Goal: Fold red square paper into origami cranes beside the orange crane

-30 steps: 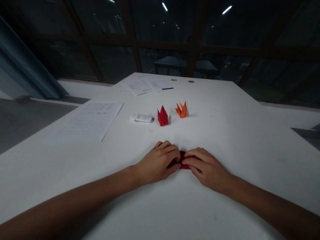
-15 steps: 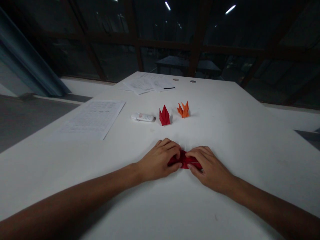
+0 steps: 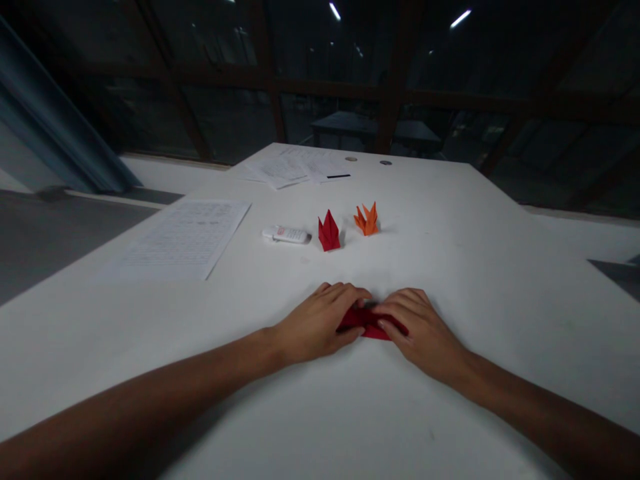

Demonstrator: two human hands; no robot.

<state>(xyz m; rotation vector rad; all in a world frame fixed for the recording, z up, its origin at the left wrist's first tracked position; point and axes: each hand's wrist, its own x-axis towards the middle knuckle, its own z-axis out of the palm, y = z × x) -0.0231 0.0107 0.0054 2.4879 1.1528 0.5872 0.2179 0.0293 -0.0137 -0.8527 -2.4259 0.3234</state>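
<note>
A folded piece of red origami paper (image 3: 375, 329) lies on the white table between my hands, partly covered by fingers. My left hand (image 3: 323, 323) grips its left end, thumb at the near edge and fingers over the far side. On the right end, my right hand (image 3: 420, 330) pinches the paper between thumb and fingers. Beyond the hands stands a red origami crane (image 3: 329, 231), its points up. A smaller orange origami crane (image 3: 367, 219) stands to the right of it.
A white case-like object (image 3: 287, 235) with printing lies left of the red crane. One printed sheet (image 3: 185, 237) rests at the table's left edge. More papers (image 3: 285, 168), a thin black strip (image 3: 339, 176) and two round discs (image 3: 385, 163) are at the far end, before dark windows.
The right side of the red paper is now lifted into a crease under my right fingers. My left fingers have shifted slightly nearer. The cranes have not moved.
</note>
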